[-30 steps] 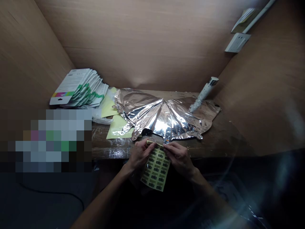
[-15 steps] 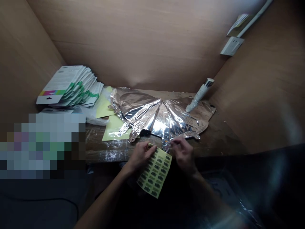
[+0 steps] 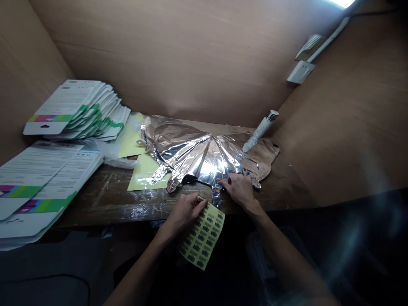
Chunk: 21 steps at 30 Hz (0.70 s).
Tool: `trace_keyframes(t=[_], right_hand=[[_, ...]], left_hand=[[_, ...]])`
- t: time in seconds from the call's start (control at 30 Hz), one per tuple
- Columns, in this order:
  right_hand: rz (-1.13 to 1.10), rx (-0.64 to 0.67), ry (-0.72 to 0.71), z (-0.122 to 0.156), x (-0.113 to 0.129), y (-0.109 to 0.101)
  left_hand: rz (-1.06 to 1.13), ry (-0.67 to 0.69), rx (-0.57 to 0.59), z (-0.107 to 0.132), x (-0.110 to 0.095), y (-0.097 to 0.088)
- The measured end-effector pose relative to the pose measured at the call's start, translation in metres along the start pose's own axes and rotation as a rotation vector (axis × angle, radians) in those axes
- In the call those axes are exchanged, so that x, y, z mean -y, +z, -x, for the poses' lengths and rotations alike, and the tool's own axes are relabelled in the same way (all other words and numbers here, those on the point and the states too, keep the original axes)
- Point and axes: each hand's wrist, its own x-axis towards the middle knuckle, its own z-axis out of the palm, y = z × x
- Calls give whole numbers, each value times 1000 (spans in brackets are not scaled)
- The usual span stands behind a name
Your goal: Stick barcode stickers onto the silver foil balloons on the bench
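My left hand [image 3: 185, 209] pinches the top edge of a yellow sheet of barcode stickers [image 3: 203, 235], which hangs over the near edge of the wooden table [image 3: 105, 199]. My right hand [image 3: 237, 188] rests on the near edge of a flat silver foil balloon [image 3: 204, 154], with its fingertips pressed down by the balloon's neck. Whether a sticker lies under those fingertips I cannot make out. The balloon is spread across the middle of the table.
Stacks of white printed cards with coloured stripes lie at the far left [image 3: 76, 108] and near left [image 3: 35, 182]. Yellow backing sheets [image 3: 145, 174] and a clear plastic bag lie beside the balloon. A white tube [image 3: 259, 129] leans on the right wall. A wall socket [image 3: 299, 71] sits high right.
My right hand left the sticker sheet and moved forward onto the balloon's near edge. My left hand kept hold of the sheet. The camera view shifted, and the card stacks now show on the left.
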Motion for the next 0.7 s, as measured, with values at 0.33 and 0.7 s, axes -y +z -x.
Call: trace_keyframes(t=[0.33,0.7], right_hand=[[32,371,-569,-33,-14,-18],[-252,498,-674,-54,-30,-13]], left_hand=[[-201,145,256,-8,7,-51],[-200,3,29,-19,34,-100]])
